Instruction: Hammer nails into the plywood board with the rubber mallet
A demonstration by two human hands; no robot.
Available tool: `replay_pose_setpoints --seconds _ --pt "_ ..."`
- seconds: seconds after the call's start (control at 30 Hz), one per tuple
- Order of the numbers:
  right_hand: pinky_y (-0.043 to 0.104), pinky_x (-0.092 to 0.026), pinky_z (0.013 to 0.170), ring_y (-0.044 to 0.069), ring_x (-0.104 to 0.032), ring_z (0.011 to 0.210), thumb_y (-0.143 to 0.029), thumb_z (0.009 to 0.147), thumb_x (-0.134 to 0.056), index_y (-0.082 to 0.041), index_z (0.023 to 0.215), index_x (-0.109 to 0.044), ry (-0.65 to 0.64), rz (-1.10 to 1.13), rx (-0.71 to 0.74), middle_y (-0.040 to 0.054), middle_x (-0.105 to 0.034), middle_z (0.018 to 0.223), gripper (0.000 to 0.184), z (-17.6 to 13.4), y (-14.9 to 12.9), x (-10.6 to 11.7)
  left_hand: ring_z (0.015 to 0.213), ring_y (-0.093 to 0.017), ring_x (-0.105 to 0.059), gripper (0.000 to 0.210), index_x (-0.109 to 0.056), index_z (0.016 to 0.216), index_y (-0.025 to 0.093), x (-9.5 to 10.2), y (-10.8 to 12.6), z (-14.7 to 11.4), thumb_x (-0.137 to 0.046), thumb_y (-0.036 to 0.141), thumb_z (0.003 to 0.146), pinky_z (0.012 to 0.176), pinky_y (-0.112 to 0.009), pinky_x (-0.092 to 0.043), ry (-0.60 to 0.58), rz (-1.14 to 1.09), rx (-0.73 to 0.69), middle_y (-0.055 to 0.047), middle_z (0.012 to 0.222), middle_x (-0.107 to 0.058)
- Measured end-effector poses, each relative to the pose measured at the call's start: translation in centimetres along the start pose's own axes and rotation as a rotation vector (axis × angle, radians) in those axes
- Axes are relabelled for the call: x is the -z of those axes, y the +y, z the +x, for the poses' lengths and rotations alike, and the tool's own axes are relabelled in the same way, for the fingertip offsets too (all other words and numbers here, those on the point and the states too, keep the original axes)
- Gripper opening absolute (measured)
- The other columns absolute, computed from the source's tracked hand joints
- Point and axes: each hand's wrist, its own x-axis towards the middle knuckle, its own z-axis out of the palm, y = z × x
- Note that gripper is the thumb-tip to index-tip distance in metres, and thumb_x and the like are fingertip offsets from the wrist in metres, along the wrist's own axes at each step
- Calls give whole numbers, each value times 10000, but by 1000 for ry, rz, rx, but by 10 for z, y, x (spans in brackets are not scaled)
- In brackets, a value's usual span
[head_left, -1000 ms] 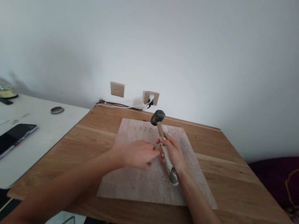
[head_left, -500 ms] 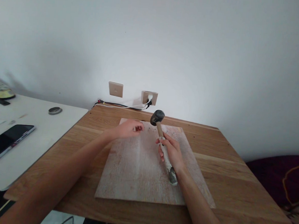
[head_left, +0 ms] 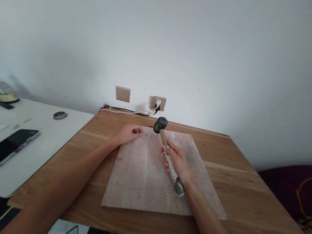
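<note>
My right hand [head_left: 178, 159] is wrapped round the white-wrapped handle of a mallet [head_left: 170, 162]. Its black head [head_left: 160, 125] points away from me, held above the far part of a pale wooden board [head_left: 138, 180]. The handle's lower end looks dark and worn. At the board's far left corner, my left hand [head_left: 130, 133] rests with its fingers curled in; whatever they may hold is hidden. Several small dark specks [head_left: 152, 134] show near the board's far edge, too small to make out.
Under the board is a brown wooden table [head_left: 236, 186]. On a white table [head_left: 47, 138] to the left are a phone [head_left: 8, 149], a round lid [head_left: 60, 115] and a red-capped bottle [head_left: 4, 92]. Cables [head_left: 129, 111] run along the wall to a socket [head_left: 157, 102].
My left hand has shifted left towards the board's far left corner and come down onto it. The mallet in my right hand has moved slightly left, its head a little lower.
</note>
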Motion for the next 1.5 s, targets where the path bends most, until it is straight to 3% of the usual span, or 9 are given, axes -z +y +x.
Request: replay_pose_setpoints --seconds 0.23,0.83,0.9,1.03,1.1,1.17,1.23,1.4,1.5 --pt "180 -378 260 44 -467 366 -401 720 -617 -191 1015 -691 -137 -51 -29 -2 -679 856 370 6 0 -26 806 -199 -710 288 -680 1080 196 1 -3 1 -680 302 812 785 -314 -546 11 -58 22 -38 909 -781" --pt "204 -381 269 63 -478 369 -376 715 -589 -184 1191 -679 -158 -130 -43 -15 -649 841 521 8 5 -39 755 -218 -677 184 -698 906 186 -1 -5 1 -709 269 741 741 -320 -538 73 22 86 -31 822 -741" --pt "206 -379 267 70 -474 368 -388 708 -625 -186 1301 -613 -134 -70 -41 -32 -634 810 627 3 3 -37 771 -211 -684 249 -702 989 189 -1 -5 1 -695 266 752 755 -318 -542 52 -22 61 -32 855 -751" --pt "194 -387 293 92 -500 394 -400 732 -738 -273 1557 -310 -48 37 -8 -72 -626 773 938 -19 -1 -24 732 -179 -668 333 -692 1094 193 -1 -6 1 -667 270 772 742 -304 -541 18 -51 51 -30 880 -756" --pt "201 -406 313 97 -518 411 -446 777 -739 -292 1527 -354 2 62 7 -63 -630 790 857 -35 1 -14 712 -165 -652 372 -690 1129 197 -2 -7 0 -664 266 765 732 -295 -539 13 -32 57 -23 891 -758" --pt "218 -435 345 104 -543 434 -501 806 -727 -252 1367 -525 57 55 6 -48 -620 782 647 -49 7 -3 699 -159 -645 398 -690 1153 199 -2 -8 0 -672 280 763 721 -288 -535 8 -18 56 -17 890 -753" --pt "231 -446 374 121 -564 454 -545 823 -716 -225 1194 -602 111 26 -3 -40 -611 734 504 -61 15 7 690 -156 -642 404 -692 1152 197 -2 -8 0 -687 309 763 712 -285 -531 6 -15 50 -15 887 -747" --pt "260 -460 427 162 -590 487 -611 849 -670 -266 1038 -536 212 6 3 -38 -626 668 416 -73 29 20 697 -162 -648 419 -689 1147 198 -1 -8 1 -709 354 758 697 -285 -524 -14 -25 50 -26 921 -748" --pt "255 -375 369 160 -507 402 -672 887 -586 -270 1019 -509 167 -114 -13 -53 -580 563 430 -68 30 21 723 -174 -655 442 -685 1140 193 1 -8 3 -717 411 757 714 -295 -530 -39 -34 57 -44 945 -753"
